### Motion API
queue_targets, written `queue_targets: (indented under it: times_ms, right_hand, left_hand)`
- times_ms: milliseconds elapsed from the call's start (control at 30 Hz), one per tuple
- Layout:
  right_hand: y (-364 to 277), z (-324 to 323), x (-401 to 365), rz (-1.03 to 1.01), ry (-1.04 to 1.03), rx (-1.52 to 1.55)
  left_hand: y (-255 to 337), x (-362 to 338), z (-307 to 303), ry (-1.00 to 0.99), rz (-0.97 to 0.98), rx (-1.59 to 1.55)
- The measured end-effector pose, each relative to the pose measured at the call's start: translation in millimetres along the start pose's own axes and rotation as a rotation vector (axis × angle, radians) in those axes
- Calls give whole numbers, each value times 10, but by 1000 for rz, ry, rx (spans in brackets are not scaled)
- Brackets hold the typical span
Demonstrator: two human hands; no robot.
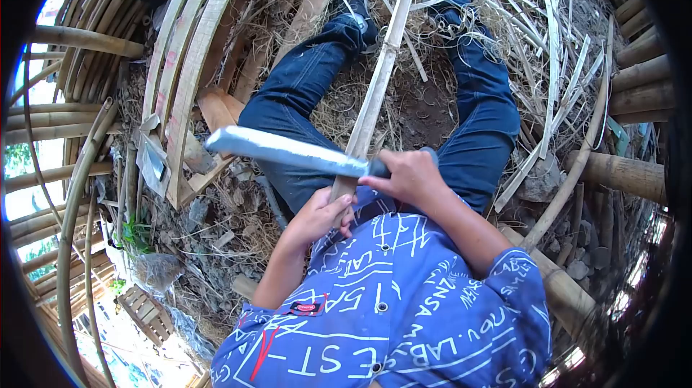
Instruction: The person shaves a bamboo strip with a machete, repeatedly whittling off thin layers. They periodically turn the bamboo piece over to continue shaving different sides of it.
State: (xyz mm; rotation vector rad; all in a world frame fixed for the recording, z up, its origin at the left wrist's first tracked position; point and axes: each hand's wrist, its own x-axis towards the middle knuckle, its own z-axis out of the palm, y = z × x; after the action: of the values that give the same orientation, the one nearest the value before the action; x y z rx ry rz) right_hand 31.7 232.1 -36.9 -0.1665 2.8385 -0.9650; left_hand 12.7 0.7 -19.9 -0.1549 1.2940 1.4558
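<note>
My right hand (pixel 412 177) is wrapped around the dark handle of a machete (pixel 288 151). Its broad, pale blade points to the left and lies across a long bamboo strip (pixel 378 89), seeming to touch it near its lower end. That lower end is gripped by my left hand (pixel 322 216), close in front of my shirt, with the thumb on top. From there the strip slants up and away between my legs, past my shoes. The blade crosses just beyond my left fingers.
Wooden slats (pixel 191 63) lean together at the left. Thin split strips (pixel 551 63) and curly shavings (pixel 339 96) litter the ground around my feet. Thick bamboo poles (pixel 623 177) stand at the right, and a bamboo fence (pixel 54 128) borders the left side.
</note>
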Motion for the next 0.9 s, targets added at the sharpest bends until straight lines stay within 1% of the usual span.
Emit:
queue_targets:
  times_ms: [33,100,167,233,333,367,433,500,567,600,633,667,800,833,900]
  right_hand:
    - [105,-13,12,89,0,-43]
    - [430,-149,108,349,-23,-79]
    - [608,-174,129,273,-4,-185]
    - [624,-180,124,231,46,-208]
    - [549,-165,74,241,80,-100]
    - [486,-159,56,231,79,-99]
    - [305,-116,-2,216,37,48]
    - [85,-32,-74,95,20,112]
    - [-116,6,-100,-3,-37,79]
    - [-162,3,-89,-28,-31,70]
    - [-145,0,-83,-22,-29,71]
    - [-129,3,-62,-18,-56,42]
    - [-90,-33,3,-43,-102,1]
    - [-74,-46,11,-47,-117,-11]
    - [75,-12,30,1,4,-24]
  left_hand:
    - [29,-86,-23,-16,3,-24]
    - [19,-139,-32,-24,6,-51]
    - [-42,-104,-8,13,36,4]
    - [-7,-93,-52,-4,50,-28]
    - [82,-156,-66,-41,13,-25]
    - [85,-132,-60,-32,18,-27]
    - [53,-49,-21,31,27,82]
    - [3,37,20,23,27,94]
    - [-14,81,49,-4,25,105]
    - [-14,85,55,38,21,123]
    - [-1,83,66,82,17,141]
    - [13,70,110,118,64,118]
    - [62,24,157,138,69,95]
    - [21,22,109,102,46,93]
    - [-1,-40,53,67,22,89]
